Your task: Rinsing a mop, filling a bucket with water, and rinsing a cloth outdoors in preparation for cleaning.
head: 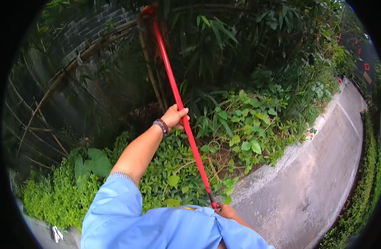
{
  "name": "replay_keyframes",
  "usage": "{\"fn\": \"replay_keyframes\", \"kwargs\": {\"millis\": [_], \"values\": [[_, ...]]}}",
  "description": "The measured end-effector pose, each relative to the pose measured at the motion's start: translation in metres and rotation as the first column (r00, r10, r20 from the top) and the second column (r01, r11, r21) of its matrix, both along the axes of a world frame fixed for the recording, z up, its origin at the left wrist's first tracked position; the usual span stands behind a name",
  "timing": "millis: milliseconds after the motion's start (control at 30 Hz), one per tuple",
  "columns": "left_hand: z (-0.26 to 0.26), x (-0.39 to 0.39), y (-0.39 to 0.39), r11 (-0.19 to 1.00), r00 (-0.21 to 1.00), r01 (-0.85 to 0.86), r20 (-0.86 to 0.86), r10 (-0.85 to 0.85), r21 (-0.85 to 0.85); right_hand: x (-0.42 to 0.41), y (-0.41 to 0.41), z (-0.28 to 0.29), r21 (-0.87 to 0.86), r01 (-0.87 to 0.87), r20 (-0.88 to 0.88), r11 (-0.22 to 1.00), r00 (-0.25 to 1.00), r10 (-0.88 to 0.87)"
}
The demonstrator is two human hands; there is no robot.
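A long red pole (169, 70) runs from close to my body up into the dark bamboo growth. My left hand (175, 117) grips it around the middle, arm stretched out, with beaded bracelets at the wrist. At the pole's lower end, where the red coating gives way to a dark patch, my right hand (225, 211) holds it near my waist. The far end carries a reddish head (149, 10), blurred against the shade, so its kind cannot be made out. It appears close to a bamboo fence rail (94, 49).
Leafy shrubs (165, 174) and a broad-leaved vine (246, 124) cover the ground ahead. A concrete path (290, 193) curves along the right, with a low hedge (361, 199) on its far side. Behind the bamboo rises a grey block wall (81, 34).
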State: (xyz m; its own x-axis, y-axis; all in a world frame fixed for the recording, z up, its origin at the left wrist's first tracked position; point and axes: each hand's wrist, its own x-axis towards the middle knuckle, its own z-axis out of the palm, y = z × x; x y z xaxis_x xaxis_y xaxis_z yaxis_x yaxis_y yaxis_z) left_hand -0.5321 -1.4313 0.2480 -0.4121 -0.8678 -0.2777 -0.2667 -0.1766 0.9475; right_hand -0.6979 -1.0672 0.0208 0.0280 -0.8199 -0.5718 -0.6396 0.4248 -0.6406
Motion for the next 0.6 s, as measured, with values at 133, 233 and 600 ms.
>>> {"fn": "replay_keyframes", "kwargs": {"millis": [133,233,600], "values": [[-0.010,0.010,-0.024,0.996,0.968,0.044,0.250,-0.022,-0.083,-0.027,0.040,-0.050,0.129,0.068,0.037,0.989,0.997,-0.073],[-0.024,0.042,-0.044,0.994,0.901,-0.013,0.430,0.060,-0.113,-0.033,0.076,-0.072,0.256,0.214,0.134,0.943,0.958,-0.254],[-0.104,-0.012,-0.137,0.930,0.810,0.074,0.566,0.156,-0.361,-0.096,0.154,-0.175,0.301,0.224,-0.162,0.927,0.970,-0.182]]}}
